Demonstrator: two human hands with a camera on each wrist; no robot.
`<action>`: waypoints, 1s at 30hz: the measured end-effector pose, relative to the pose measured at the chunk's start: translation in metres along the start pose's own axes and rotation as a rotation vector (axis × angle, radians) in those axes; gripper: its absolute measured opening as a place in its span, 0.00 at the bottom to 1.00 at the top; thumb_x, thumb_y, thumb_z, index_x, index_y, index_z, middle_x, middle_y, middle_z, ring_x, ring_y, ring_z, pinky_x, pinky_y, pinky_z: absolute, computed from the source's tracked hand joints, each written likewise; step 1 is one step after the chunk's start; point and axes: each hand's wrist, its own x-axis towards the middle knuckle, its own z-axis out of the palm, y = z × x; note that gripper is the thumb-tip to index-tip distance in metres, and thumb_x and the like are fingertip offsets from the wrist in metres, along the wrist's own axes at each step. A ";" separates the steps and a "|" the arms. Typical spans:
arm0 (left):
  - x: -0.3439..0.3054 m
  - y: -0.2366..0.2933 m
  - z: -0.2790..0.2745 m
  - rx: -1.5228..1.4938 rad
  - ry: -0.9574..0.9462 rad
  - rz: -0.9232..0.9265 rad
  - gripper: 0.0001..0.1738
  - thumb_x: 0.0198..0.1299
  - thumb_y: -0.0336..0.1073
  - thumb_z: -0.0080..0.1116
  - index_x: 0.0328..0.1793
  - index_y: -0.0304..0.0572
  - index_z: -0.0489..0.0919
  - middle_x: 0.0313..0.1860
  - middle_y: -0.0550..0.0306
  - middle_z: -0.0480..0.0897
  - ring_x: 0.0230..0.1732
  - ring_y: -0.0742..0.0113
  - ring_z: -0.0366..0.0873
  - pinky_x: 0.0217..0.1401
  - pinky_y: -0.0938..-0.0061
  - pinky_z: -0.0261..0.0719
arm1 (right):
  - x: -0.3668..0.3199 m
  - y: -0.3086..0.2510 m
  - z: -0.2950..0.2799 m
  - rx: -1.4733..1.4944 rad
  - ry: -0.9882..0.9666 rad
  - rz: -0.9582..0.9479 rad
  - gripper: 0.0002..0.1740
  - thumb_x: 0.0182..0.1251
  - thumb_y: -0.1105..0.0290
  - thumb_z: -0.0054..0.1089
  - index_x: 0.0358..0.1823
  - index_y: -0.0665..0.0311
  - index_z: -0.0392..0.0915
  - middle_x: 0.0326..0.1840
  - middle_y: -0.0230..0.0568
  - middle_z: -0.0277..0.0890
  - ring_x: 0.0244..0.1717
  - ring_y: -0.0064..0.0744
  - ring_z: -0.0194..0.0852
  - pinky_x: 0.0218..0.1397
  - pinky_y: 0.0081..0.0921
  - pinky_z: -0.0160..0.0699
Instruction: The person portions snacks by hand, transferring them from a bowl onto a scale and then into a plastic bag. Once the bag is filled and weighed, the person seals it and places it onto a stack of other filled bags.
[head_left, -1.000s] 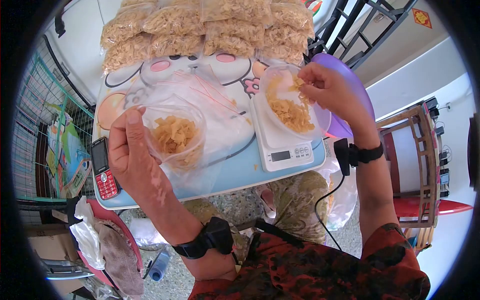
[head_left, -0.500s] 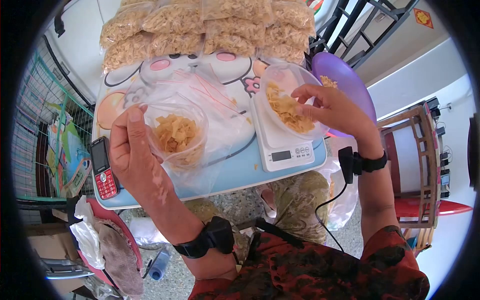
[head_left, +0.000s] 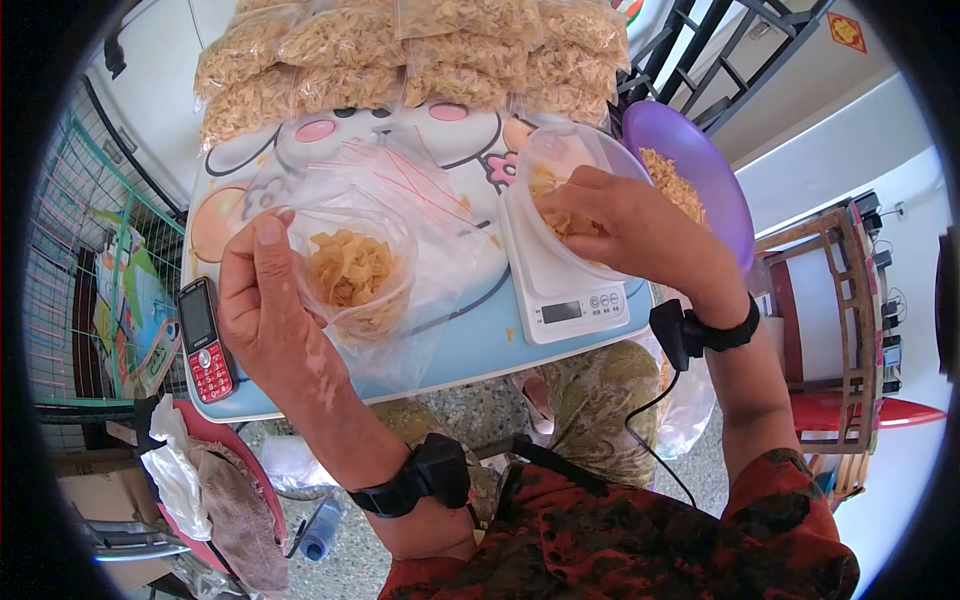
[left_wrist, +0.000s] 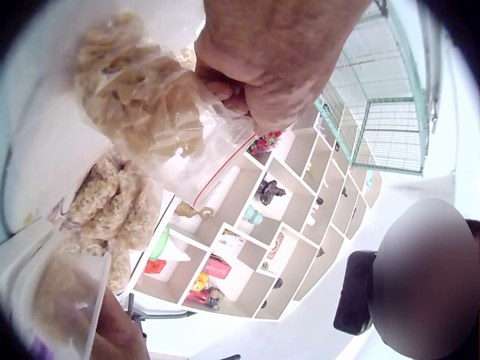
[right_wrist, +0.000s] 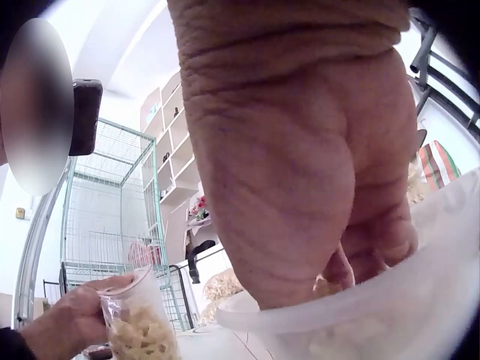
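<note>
My left hand (head_left: pixel 262 290) pinches the rim of a clear zip bag (left_wrist: pixel 217 169) with its mouth spread wide, and pale yellow dried flakes (head_left: pixel 350 268) fill its lower part. A translucent plastic bowl (head_left: pixel 612 150) rests tilted on a white kitchen scale (head_left: pixel 560 308). Inside the bowl, my right hand (head_left: pixel 640 225) reaches down with curled fingers among more flakes (head_left: pixel 560 215). Its fingertips are mostly hidden below the rim; in the right wrist view some flakes (right_wrist: pixel 324 287) show between thumb and fingers.
Flat zip bags (head_left: pixel 420 190) with red seals lie mid-table. Filled bags (head_left: pixel 350 85) are stacked along the back. Right of the bowl stands a purple basin (head_left: pixel 728 200) holding flakes. A red phone (head_left: pixel 207 345) lies at the left edge, beside a green wire cage (head_left: pixel 110 270).
My right hand has gone from above the bowl's right rim, pinching flakes, down and left into the bowl. More of the purple basin's flakes show. My left hand and its bag stay nearly still.
</note>
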 end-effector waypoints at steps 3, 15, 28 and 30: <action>0.000 0.002 0.000 -0.010 0.000 -0.003 0.11 0.67 0.35 0.60 0.45 0.32 0.82 0.41 0.59 0.83 0.41 0.78 0.75 0.48 0.84 0.73 | 0.003 0.007 0.003 -0.036 0.054 -0.058 0.16 0.56 0.73 0.66 0.48 0.62 0.80 0.35 0.38 0.77 0.31 0.35 0.75 0.37 0.28 0.75; 0.003 0.000 -0.004 -0.035 -0.013 0.003 0.11 0.67 0.35 0.61 0.45 0.32 0.82 0.41 0.59 0.83 0.42 0.78 0.75 0.48 0.84 0.73 | -0.014 0.023 -0.020 1.104 0.199 0.379 0.12 0.71 0.69 0.59 0.51 0.68 0.76 0.40 0.34 0.79 0.35 0.19 0.78 0.33 0.17 0.79; 0.003 -0.004 0.001 0.018 -0.020 0.065 0.13 0.68 0.39 0.59 0.48 0.34 0.81 0.18 0.73 0.66 0.18 0.86 0.57 0.19 0.86 0.49 | -0.019 0.017 -0.017 0.521 0.081 0.532 0.09 0.67 0.71 0.58 0.45 0.67 0.77 0.34 0.35 0.80 0.36 0.23 0.80 0.35 0.21 0.78; 0.003 -0.005 0.002 0.023 -0.018 0.068 0.14 0.68 0.39 0.60 0.49 0.34 0.81 0.19 0.73 0.66 0.18 0.86 0.57 0.19 0.87 0.50 | -0.020 0.021 -0.010 0.373 0.078 0.419 0.11 0.67 0.70 0.58 0.47 0.67 0.77 0.35 0.38 0.81 0.36 0.28 0.80 0.39 0.26 0.78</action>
